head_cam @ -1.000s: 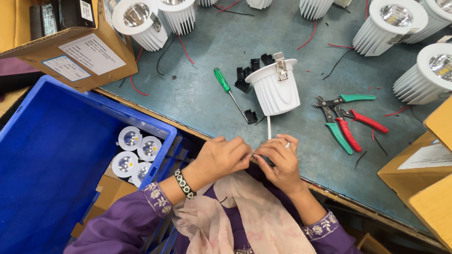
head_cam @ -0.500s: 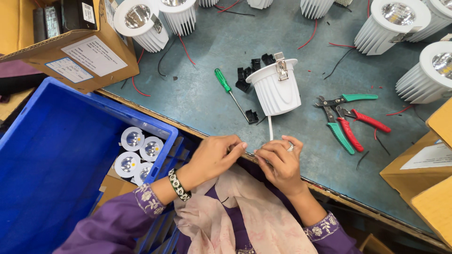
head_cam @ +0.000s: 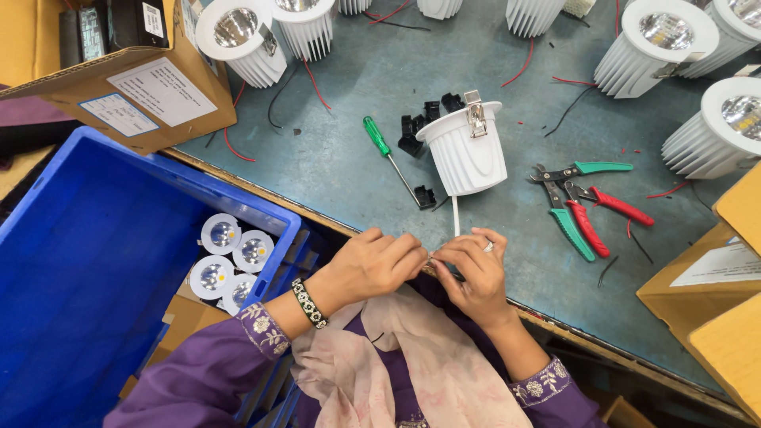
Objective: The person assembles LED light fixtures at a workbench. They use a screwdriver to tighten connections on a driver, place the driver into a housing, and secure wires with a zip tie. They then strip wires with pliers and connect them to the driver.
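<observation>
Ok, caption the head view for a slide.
Both hands, left hand and right hand, pinch a white lamp's wire together.

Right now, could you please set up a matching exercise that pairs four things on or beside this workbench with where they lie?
Things:
1. green-handled screwdriver
2. red-handled pliers
3. white ribbed lamp housing
4. blue crate

Places:
A. right of the lamp housing, beside a green-handled tool
B. just beyond the two hands, with a white wire running to them
C. off the bench edge, to the left of the left hand
D. on the bench, left of the lamp housing

Pairs: 1-D, 2-A, 3-B, 4-C
</observation>
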